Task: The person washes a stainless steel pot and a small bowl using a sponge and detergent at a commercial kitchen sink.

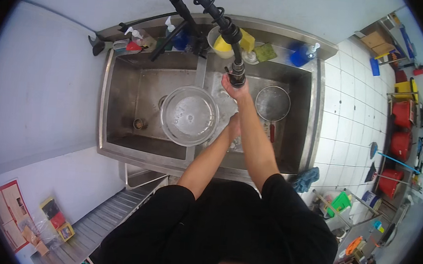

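My right hand grips the black spray head of a spring-hose faucet over the right basin of a stainless steel double sink. Lower down, my left hand reaches into the same basin, partly behind my right forearm; its fingers and anything in them are hidden. A clear round bowl or lid lies across the divider, left of my hands. Right of my forearm, a round metal-rimmed pan or sieve rests in the basin, with a red-handled tool just below it.
Along the back ledge stand pump bottles, a bowl with yellow contents, a yellow sponge and a green scouring pad. A small metal cup sits in the left basin. A blue cloth hangs at the front right corner.
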A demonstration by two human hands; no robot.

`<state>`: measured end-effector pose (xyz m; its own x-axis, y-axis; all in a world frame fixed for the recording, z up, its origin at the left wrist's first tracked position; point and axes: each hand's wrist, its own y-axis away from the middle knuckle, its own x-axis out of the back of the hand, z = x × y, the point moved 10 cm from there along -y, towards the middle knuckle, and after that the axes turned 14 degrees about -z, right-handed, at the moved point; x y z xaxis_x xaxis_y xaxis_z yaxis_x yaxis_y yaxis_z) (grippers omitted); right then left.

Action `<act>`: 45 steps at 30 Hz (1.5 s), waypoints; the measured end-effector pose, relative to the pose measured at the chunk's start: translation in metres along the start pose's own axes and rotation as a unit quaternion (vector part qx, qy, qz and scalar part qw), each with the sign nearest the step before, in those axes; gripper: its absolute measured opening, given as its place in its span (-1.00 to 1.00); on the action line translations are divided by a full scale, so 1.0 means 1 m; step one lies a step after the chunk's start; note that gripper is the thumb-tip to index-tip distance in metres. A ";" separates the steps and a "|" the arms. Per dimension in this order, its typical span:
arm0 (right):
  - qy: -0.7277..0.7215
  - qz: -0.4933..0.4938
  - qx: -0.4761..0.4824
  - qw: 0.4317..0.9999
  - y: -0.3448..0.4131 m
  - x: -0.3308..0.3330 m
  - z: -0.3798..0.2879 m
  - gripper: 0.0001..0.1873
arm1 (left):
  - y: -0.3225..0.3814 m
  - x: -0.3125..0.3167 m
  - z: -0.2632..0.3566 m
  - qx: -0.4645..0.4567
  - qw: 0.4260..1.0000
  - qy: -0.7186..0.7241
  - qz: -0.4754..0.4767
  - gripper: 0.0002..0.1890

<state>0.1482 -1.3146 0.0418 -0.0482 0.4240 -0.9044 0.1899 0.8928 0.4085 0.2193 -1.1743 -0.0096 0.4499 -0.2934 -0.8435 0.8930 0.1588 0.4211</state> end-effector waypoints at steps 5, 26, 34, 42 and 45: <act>-0.255 -0.036 0.283 0.924 0.003 0.051 -0.111 -0.74 | -0.032 -0.079 -0.026 0.019 0.995 0.004 -0.098 -0.85; -0.240 0.143 0.315 0.907 -0.002 0.072 -0.073 -0.72 | 0.016 -0.050 0.017 -0.007 0.996 -0.090 -0.009 -0.75; -0.332 0.150 0.215 0.906 -0.131 0.211 -0.054 -0.79 | 0.091 -0.009 -0.079 0.106 0.976 0.103 0.158 -0.86; -0.316 0.049 0.381 0.868 -0.094 0.283 -0.190 -0.80 | 0.078 -0.019 -0.094 0.187 0.970 0.120 0.094 -0.84; -0.020 0.011 0.365 0.931 -0.061 0.141 -0.083 -0.77 | 0.098 0.033 -0.058 0.153 0.968 0.097 0.176 -0.85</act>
<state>0.0488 -1.2965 -0.1006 -0.0019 0.4221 -0.9066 0.8063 0.5369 0.2483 0.3207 -1.1134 -0.0158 0.7428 -0.0841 -0.6643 0.6596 -0.0784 0.7475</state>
